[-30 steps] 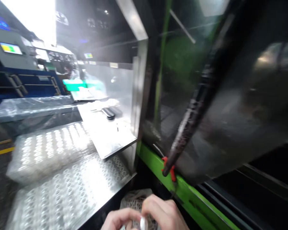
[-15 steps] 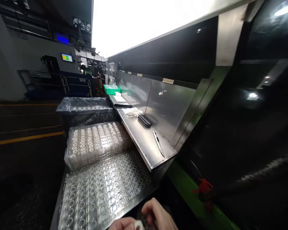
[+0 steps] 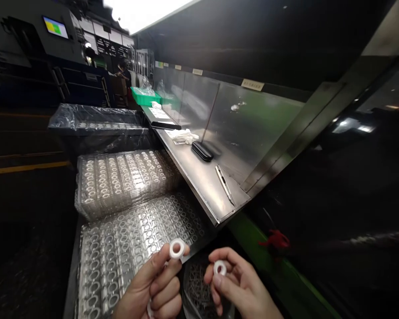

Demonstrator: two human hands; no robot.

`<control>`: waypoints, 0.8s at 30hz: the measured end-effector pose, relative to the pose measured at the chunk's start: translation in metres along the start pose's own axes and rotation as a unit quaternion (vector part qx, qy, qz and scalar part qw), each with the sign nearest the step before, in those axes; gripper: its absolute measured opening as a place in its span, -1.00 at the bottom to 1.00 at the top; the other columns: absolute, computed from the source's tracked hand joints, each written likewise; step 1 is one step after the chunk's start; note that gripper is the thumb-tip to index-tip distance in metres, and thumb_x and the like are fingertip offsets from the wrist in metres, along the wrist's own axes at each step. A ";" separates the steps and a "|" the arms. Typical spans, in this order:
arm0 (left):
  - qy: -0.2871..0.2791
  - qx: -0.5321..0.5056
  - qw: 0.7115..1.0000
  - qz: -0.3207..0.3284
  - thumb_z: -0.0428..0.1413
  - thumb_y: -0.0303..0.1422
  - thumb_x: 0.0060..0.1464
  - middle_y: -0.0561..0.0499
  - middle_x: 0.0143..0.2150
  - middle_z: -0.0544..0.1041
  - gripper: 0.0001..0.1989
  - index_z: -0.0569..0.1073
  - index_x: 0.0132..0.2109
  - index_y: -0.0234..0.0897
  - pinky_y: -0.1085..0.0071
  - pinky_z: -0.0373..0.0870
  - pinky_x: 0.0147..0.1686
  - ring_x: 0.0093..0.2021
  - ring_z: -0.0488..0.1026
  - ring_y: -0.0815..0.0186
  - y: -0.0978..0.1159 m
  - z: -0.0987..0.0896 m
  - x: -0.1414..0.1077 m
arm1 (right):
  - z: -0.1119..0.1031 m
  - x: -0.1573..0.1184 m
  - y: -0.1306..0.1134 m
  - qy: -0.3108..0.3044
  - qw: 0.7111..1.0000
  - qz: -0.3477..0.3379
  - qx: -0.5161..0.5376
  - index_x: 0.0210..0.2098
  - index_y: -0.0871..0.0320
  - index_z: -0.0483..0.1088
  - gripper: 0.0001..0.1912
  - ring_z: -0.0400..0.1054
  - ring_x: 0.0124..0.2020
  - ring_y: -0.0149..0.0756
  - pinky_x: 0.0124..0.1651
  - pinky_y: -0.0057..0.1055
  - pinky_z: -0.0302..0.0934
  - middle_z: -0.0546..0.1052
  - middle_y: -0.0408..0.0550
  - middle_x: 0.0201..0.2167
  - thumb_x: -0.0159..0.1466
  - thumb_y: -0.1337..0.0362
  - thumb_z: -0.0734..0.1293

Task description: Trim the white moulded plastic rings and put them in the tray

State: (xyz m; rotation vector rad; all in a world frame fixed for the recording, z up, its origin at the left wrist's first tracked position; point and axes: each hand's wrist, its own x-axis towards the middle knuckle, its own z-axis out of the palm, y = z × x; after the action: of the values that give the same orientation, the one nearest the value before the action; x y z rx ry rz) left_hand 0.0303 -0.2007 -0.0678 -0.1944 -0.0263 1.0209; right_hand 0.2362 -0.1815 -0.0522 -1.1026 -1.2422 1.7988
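Observation:
Between thumb and fingertips, my left hand (image 3: 158, 279) pinches a white plastic ring (image 3: 177, 249), its hole facing me. Lower in the same palm, part of another white piece (image 3: 150, 309) shows; its kind is mostly hidden. My right hand (image 3: 241, 281) has a smaller-looking white ring (image 3: 220, 267) between thumb and fingers. Both hands are raised and apart. Below and between them is a plastic-lined container (image 3: 199, 288) with many small dark thin pieces. A clear tray (image 3: 129, 252) with rows of round pockets lies left of and beyond my left hand.
A stack of clear trays (image 3: 126, 177) holding rings stands behind the nearer tray. On the metal shelf (image 3: 199, 181) lie a cutter-like tool (image 3: 224, 185), a black case (image 3: 202, 151) and white gloves (image 3: 182, 136). Farther off are a green bin (image 3: 145, 96), a plastic-lined crate (image 3: 99, 119) and a person (image 3: 123, 73).
Both hands have risen into view from the bottom edge, each now showing a white ring. My view has turned somewhat to the right and downward.

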 end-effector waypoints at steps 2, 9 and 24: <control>-0.021 -0.005 1.000 -0.010 0.27 -0.36 0.25 0.22 -0.63 0.12 -0.75 0.56 -0.09 -0.55 0.61 -0.24 -0.65 -0.67 -0.12 0.65 -0.001 0.002 0.001 | 0.007 0.002 -0.020 -0.022 0.999 -0.024 -0.003 -0.02 0.20 0.36 -0.54 0.31 -0.55 -0.50 -0.51 -0.53 0.25 0.51 -0.07 -0.34 0.29 0.01 0.48; -0.016 0.045 0.999 0.006 0.24 -0.36 0.28 0.21 -0.62 0.07 -0.84 0.58 -0.15 -0.42 0.59 -0.19 -0.63 -0.65 -0.13 0.62 -0.001 0.005 0.005 | 0.025 0.021 -0.046 -0.044 0.989 -0.140 -0.017 -0.10 0.16 0.58 -0.66 0.24 -0.59 -0.57 -0.53 -0.64 0.17 0.49 -0.16 -0.49 0.15 0.22 0.60; -0.013 0.005 0.999 -0.044 0.23 -0.34 0.29 0.18 -0.62 0.18 -0.79 0.56 -0.18 -0.49 0.56 -0.19 -0.63 -0.66 -0.14 0.61 -0.007 0.018 0.014 | 0.025 0.037 -0.053 0.003 0.981 -0.192 0.013 -0.22 0.07 0.66 -0.56 0.40 -0.49 -0.53 -0.38 -0.73 0.28 0.61 -0.19 -0.46 -0.11 0.40 0.70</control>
State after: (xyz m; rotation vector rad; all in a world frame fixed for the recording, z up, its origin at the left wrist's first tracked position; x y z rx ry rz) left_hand 0.0413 -0.1892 -0.0496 -0.1696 -0.0531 0.9361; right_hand 0.2016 -0.1417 -0.0070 -0.7875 -1.3202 1.5131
